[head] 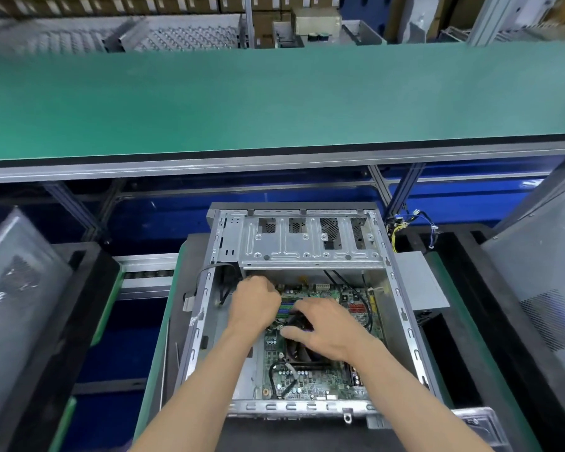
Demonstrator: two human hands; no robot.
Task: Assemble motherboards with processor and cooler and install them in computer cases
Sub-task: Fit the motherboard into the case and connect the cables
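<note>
While your forearms reach into the open case, your left hand is curled into a fist at the board's far left edge; what it grips, if anything, is hidden. Your right hand lies palm down, fingers spread and slightly bent, resting on the cooler at the board's middle.

Both bare forearms reach forward, converging. Left hand knuckles-up, fingers curled under, grip unclear. Right hand palm-down, fingers spread, loosely bent.
</note>
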